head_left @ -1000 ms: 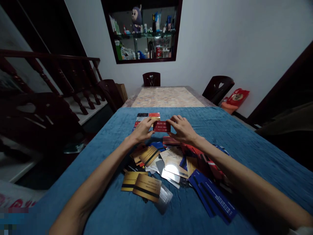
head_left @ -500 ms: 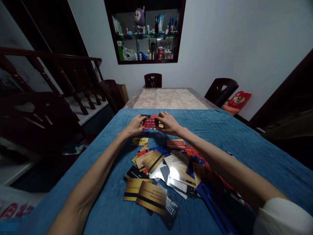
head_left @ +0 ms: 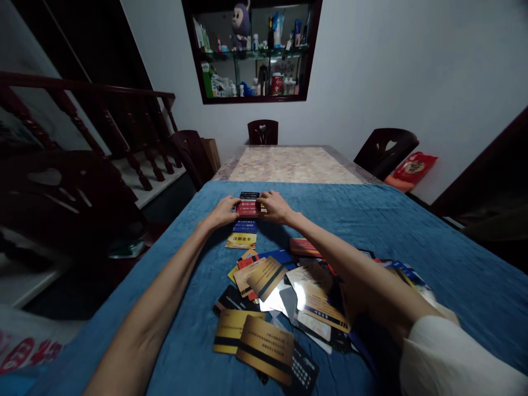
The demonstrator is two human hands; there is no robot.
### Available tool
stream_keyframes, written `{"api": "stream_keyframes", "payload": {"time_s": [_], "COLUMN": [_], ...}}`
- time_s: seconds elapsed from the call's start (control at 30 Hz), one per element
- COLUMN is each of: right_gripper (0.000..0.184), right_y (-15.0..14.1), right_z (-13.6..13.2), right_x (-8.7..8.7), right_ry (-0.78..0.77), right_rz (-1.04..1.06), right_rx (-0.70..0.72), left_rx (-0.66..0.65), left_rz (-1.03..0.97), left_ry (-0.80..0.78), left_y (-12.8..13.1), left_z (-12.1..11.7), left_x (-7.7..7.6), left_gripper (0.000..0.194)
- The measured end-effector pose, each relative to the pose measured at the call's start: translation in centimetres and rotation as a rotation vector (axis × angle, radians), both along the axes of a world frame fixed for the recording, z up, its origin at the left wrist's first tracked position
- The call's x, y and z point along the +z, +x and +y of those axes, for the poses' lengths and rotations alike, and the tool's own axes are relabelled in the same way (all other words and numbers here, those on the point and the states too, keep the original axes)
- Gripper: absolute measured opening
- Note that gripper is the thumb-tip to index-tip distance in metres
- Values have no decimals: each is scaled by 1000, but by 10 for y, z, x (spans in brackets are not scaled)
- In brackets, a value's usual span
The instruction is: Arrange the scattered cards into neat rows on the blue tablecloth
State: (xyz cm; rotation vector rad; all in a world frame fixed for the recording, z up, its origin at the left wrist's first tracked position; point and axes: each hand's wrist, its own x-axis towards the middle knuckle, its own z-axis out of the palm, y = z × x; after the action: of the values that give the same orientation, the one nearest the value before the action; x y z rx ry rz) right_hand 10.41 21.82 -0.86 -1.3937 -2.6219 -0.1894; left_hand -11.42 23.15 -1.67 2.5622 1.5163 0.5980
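A red card (head_left: 247, 209) lies at the far end of a column of cards, with a hand at each short end. My left hand (head_left: 224, 212) pinches its left edge with curled fingers. Its right edge is between the thumb and fingers of my right hand (head_left: 275, 208), which partly cover a yellowish card. Just beyond is a black card (head_left: 249, 194). On the near side come a blue card (head_left: 245, 226) and a yellow card (head_left: 241, 240). Closer to me spreads a loose pile of cards, including a gold card (head_left: 266, 347) with a dark stripe.
A blue cloth (head_left: 181, 297) covers the near part of the patterned table (head_left: 289, 164). Dark chairs (head_left: 263, 132) stand around it. Under my right forearm, more cards (head_left: 406, 272) lie on the cloth. A wall cabinet (head_left: 253, 100) holds bottles and a plush toy.
The red card has come down level between the black and blue cards, which now show more. Both hands stay at its ends. The whole view has shifted slightly.
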Motion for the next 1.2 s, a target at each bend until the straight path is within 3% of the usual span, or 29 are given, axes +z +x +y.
{"api": "stream_keyframes", "payload": {"time_s": [0.3,0.53,1.2], "right_gripper": [31,32,32], "right_y": [-9,-9,-9], "right_z": [14,14,11], "right_x": [-13,-16,-17], "right_ry": [-45,-69,-99], "right_rz": [3,21,-11], "right_rx": [0,-35,-63], "left_rx": [6,-20,5], "left_rz": [-86,-90,2], "left_ry": [-51,-24,-37], "left_y": [-2,-4,-4], "left_z": [2,9,11], "left_x": [-13,-23,-23], "left_gripper": [41,27,27]}}
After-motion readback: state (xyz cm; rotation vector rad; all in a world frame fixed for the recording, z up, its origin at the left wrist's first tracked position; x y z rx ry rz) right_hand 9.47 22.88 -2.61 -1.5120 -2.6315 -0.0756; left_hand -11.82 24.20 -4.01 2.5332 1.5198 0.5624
